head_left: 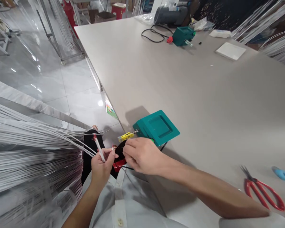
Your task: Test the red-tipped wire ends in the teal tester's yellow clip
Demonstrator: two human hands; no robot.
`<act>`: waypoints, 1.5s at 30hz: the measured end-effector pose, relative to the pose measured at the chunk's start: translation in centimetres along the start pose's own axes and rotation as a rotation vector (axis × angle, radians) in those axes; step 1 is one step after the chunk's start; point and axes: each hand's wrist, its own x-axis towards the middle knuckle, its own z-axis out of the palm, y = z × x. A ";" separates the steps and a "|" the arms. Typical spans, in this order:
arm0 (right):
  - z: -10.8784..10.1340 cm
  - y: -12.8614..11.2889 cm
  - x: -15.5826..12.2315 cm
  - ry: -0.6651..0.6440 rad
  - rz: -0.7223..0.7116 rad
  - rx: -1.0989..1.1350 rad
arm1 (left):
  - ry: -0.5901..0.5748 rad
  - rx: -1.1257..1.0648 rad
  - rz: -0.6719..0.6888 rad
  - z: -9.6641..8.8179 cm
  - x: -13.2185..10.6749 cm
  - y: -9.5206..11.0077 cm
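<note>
Closed around a white cable (99,150), the left hand (101,167) holds it just off the near left edge of the desk (204,95), red-marked tip tilted upward, probably so the end stays steady and easy to see; the right hand (142,155) lies close against it with fingers curled together at the cable's lower end, though whether they pinch anything I cannot tell; a red clip (119,165) sits just beneath those fingers, and a yellow clip (125,136) juts from the teal box (158,126) at the near edge, seemingly kept close so its leads reach; the cable runs back into a white bundle (26,142) hanging left of the desk; red scissors (263,191) lie by the near right edge, within easy reach.
</note>
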 end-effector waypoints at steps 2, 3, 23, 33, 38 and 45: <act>-0.8 0.9 0.0 0.060 0.043 -0.058 | -0.020 -0.041 0.000 0.0 0.2 0.4; -1.2 1.3 0.0 0.065 0.059 -0.100 | -0.035 -0.052 0.007 0.0 0.3 0.5; -2.3 4.3 2.3 -0.273 0.054 -0.202 | -0.069 -0.092 -0.017 1.9 1.2 1.2; -2.5 4.1 2.2 -0.268 0.060 -0.211 | -0.065 0.052 0.058 1.8 1.8 0.5; -2.4 4.0 2.1 -0.242 0.085 -0.244 | -0.020 0.091 0.095 1.7 1.6 0.5; -1.6 4.2 1.8 -0.201 0.059 -0.255 | -0.014 0.058 0.072 1.4 1.5 0.1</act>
